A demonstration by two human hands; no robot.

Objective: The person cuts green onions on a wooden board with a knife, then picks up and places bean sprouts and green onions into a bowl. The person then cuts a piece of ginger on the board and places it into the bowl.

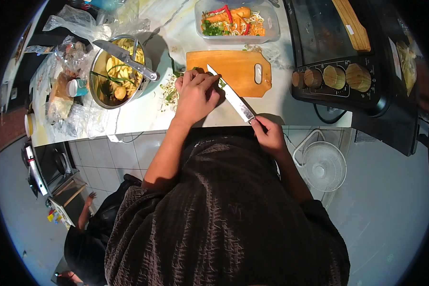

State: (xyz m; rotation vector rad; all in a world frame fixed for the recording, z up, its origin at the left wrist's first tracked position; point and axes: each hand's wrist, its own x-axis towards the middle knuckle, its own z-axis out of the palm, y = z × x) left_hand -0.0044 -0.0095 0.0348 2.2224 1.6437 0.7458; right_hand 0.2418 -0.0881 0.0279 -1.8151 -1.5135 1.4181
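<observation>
My right hand [270,135] grips the handle of a kitchen knife [233,100], whose blade slants up and left across the near edge of a wooden cutting board [233,66]. Over the board's left end, my left hand [198,97] has its fingers curled down beside the blade, pressed on a green vegetable [221,84] that is mostly hidden beneath them. Small green pieces lie right at the blade. Left of that hand, bean sprouts [169,93] are scattered on the marble-patterned table.
A steel pot [95,88] holds yellow cut pieces, with a second knife [121,56] across its rim. Behind the board stands a plastic container [276,33] with carrots, chillies and sprouts. A stove [329,90] is right; plastic bags [81,119] are left. Another person [100,224] is lower left.
</observation>
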